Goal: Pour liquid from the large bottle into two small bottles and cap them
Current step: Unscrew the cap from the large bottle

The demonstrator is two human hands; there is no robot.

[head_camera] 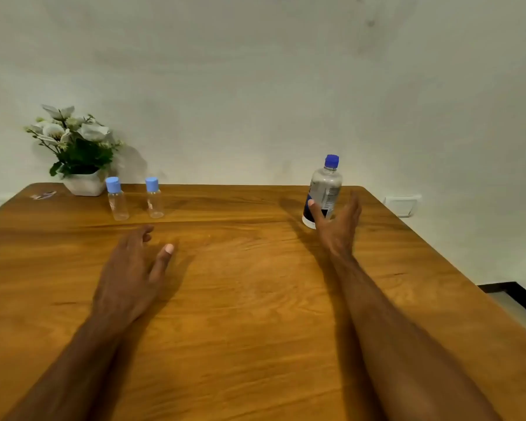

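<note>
head view, start of a pouring task. the large bottle (325,189) stands upright near the far right edge of the wooden tabletop (255,299), its dark blue cap (331,161) on; the clear body carries a printed label and a dark band low down. the right hand (336,221) reaches toward it with fingers spread and nothing gripped, the thumb lying at or just against the lower left of the bottle; whether skin touches plastic cannot be told. the left hand (131,275) hovers low over the middle of the tabletop, fingers loosely spread, holding nothing. two small bottles, the left small bottle (117,202) and the right small bottle (154,199), stand upright side by side but apart at the far left, each clear, apparently empty and closed with a pale blue cap. a potted flower arrangement (76,153) sits behind them against the wall.

handling, as judged: the large bottle is probably thin-walled plastic that yields to a squeeze, and moderately heavy if full, so a wrap around the labelled mid-body is the steadier hold. the small bottles look light and tip-prone; each likely needs steadying at the body while its cap is turned off.
</note>
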